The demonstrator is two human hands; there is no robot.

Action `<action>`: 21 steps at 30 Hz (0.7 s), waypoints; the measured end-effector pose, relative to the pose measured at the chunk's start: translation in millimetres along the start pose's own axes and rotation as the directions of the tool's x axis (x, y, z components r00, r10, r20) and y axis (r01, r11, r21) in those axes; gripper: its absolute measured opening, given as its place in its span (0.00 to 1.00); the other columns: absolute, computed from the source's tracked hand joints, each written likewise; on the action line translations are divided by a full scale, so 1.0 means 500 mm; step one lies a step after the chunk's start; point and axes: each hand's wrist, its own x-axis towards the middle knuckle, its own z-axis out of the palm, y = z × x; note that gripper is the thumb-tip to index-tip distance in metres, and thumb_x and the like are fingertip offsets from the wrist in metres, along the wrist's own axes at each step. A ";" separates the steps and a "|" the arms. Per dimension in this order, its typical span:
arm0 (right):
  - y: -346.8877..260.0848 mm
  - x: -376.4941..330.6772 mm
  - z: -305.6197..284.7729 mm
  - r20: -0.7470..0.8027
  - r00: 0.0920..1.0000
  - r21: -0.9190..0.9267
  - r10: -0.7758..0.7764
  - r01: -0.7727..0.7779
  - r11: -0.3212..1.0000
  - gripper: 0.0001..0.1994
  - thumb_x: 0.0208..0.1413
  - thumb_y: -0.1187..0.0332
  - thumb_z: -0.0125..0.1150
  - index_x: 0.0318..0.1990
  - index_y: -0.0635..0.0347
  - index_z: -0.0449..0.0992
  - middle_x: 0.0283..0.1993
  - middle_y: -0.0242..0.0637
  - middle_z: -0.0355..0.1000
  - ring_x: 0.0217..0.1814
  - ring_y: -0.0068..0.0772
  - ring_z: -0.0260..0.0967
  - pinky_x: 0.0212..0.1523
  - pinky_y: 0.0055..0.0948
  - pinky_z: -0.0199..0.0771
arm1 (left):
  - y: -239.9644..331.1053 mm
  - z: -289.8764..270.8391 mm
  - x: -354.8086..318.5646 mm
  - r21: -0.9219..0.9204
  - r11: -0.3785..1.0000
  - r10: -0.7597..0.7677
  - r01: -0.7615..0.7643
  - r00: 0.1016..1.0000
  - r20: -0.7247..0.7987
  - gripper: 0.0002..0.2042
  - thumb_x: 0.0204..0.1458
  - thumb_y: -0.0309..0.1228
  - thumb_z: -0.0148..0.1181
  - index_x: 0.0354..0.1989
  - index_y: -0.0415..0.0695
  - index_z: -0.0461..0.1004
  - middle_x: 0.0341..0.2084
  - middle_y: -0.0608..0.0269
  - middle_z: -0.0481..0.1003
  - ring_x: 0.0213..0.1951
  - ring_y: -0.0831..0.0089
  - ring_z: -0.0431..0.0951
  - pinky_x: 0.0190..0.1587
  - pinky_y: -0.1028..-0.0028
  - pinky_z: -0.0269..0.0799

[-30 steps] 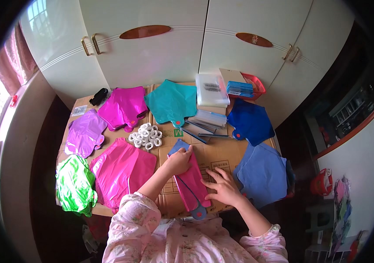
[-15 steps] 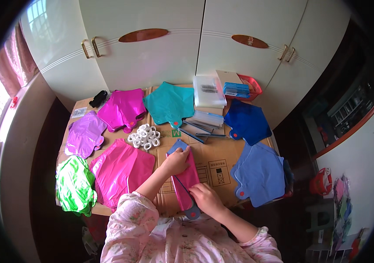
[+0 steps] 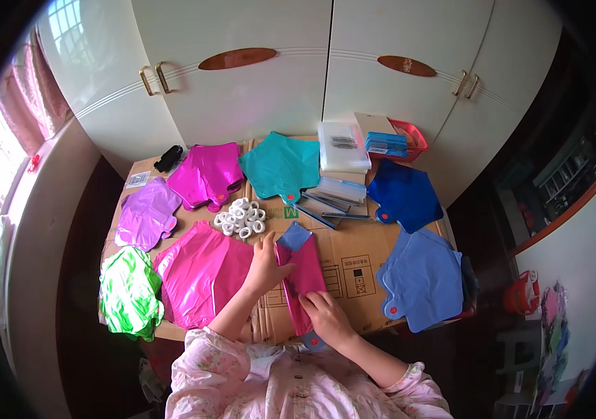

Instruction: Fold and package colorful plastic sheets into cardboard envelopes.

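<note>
At a brown cardboard-covered table point(image 3: 350, 243), a person sets both bare hands to a narrow strip of glossy pink film point(image 3: 303, 274), apparently folded lengthwise and lying directly in front of the body; a dusty-blue pointed tip point(image 3: 295, 235) shows at its far end, a dusty-blue rounded tab with a red dot point(image 3: 314, 341) at its near end; the left hand point(image 3: 265, 269) stands at the strip's left edge, thumb and forefinger apart, the thumb reaching over the pink; the right hand point(image 3: 327, 318) has its fingers bunched together on the nearer half, though whether that grip pinches the fold or merely presses it cannot be told; film this thin and slick would likely slide, so the work seems to call for the left thumb as a light, steady anchor and the right fingertips smoothing along the length, edges lined up, wrinkles pushed outward; flat finger pads rather than nails would probably spare the surface; the loose pile of white rings point(image 3: 240, 218) near the far end is best left undisturbed.
</note>
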 end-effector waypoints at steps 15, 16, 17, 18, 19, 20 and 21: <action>0.035 0.019 -0.018 0.078 0.981 0.041 -0.175 0.173 0.984 0.16 0.47 0.73 0.49 0.45 0.64 0.74 0.47 0.39 0.69 0.52 0.36 0.65 0.57 0.30 0.65 | 0.025 -0.026 -0.076 0.426 0.905 -0.058 -0.021 0.983 0.171 0.16 0.36 0.44 0.68 0.25 0.43 0.75 0.21 0.58 0.76 0.37 0.59 0.75 0.40 0.58 0.67; 0.037 0.020 -0.018 0.081 0.980 0.062 -0.179 0.174 0.983 0.15 0.47 0.72 0.50 0.44 0.65 0.74 0.45 0.39 0.70 0.50 0.37 0.65 0.56 0.30 0.66 | 0.025 -0.024 -0.079 0.431 0.902 -0.058 -0.019 0.985 0.165 0.17 0.36 0.44 0.68 0.25 0.43 0.75 0.21 0.59 0.76 0.37 0.60 0.74 0.40 0.58 0.67; 0.034 0.022 -0.016 0.071 0.987 0.085 -0.143 0.136 0.987 0.14 0.47 0.72 0.50 0.43 0.64 0.74 0.45 0.39 0.70 0.49 0.37 0.65 0.55 0.30 0.66 | 0.023 -0.021 -0.081 0.435 0.900 -0.059 -0.017 0.986 0.159 0.17 0.36 0.44 0.68 0.25 0.43 0.75 0.21 0.59 0.76 0.37 0.60 0.74 0.40 0.58 0.66; 0.028 0.023 -0.013 0.061 0.993 0.107 -0.105 0.098 0.989 0.13 0.47 0.72 0.51 0.42 0.64 0.74 0.44 0.39 0.70 0.48 0.37 0.65 0.54 0.30 0.66 | 0.021 -0.019 -0.082 0.440 0.898 -0.058 -0.015 0.987 0.153 0.17 0.36 0.45 0.68 0.25 0.43 0.75 0.21 0.60 0.75 0.37 0.61 0.74 0.40 0.58 0.66; 0.022 0.022 -0.008 0.053 0.997 0.131 -0.064 0.056 0.990 0.12 0.48 0.72 0.52 0.41 0.63 0.75 0.43 0.39 0.70 0.48 0.37 0.66 0.54 0.30 0.66 | 0.018 -0.015 -0.084 0.423 0.906 -0.052 -0.013 0.989 0.142 0.17 0.36 0.44 0.68 0.25 0.43 0.75 0.20 0.60 0.75 0.37 0.61 0.74 0.40 0.58 0.65; 0.015 0.022 -0.002 0.031 0.999 0.144 -0.032 0.027 0.989 0.12 0.47 0.73 0.53 0.41 0.64 0.75 0.43 0.39 0.70 0.47 0.38 0.66 0.53 0.31 0.66 | 0.014 -0.011 -0.086 0.407 0.913 -0.045 -0.013 0.990 0.131 0.17 0.37 0.44 0.68 0.25 0.43 0.75 0.20 0.60 0.75 0.37 0.61 0.74 0.40 0.58 0.65; 0.007 0.023 0.005 0.008 1.000 0.157 0.000 -0.001 0.988 0.12 0.47 0.74 0.55 0.41 0.65 0.75 0.43 0.40 0.70 0.47 0.39 0.66 0.53 0.32 0.66 | 0.012 -0.009 -0.087 0.390 0.921 -0.038 -0.012 0.992 0.121 0.16 0.37 0.44 0.68 0.25 0.43 0.75 0.20 0.60 0.75 0.37 0.61 0.73 0.40 0.58 0.65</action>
